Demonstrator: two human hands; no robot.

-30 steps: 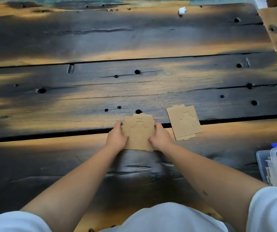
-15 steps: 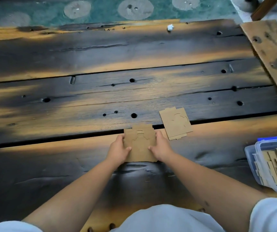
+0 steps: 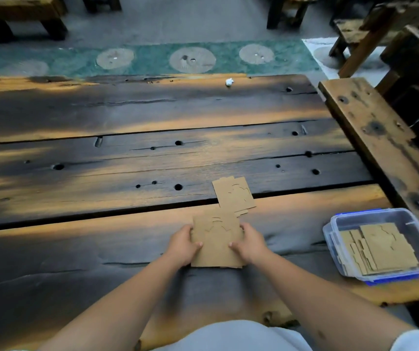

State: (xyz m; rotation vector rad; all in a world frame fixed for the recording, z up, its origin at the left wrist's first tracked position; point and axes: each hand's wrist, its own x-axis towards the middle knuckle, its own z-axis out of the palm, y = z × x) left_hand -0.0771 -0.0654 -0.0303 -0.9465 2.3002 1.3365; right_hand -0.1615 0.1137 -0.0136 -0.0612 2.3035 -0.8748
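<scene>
A flat brown cardboard sheet (image 3: 216,241) with die-cut lines is held just above the dark wooden table (image 3: 102,158), near its front edge. My left hand (image 3: 182,245) grips the sheet's left edge, thumb on top. My right hand (image 3: 250,244) grips its right edge the same way. A second cardboard sheet (image 3: 233,196) of the same kind lies flat on the table just beyond and to the right, touching or nearly touching the held one.
A clear plastic box (image 3: 383,243) with blue trim holds several more cardboard sheets at the right front. A wooden plank (image 3: 380,138) runs along the table's right side. A small white scrap (image 3: 229,82) lies at the far edge. Benches stand beyond on the floor.
Both hands have drawn the held sheet back toward me, away from the second sheet. The view has tilted up, showing the floor, benches and the whole plastic box.
</scene>
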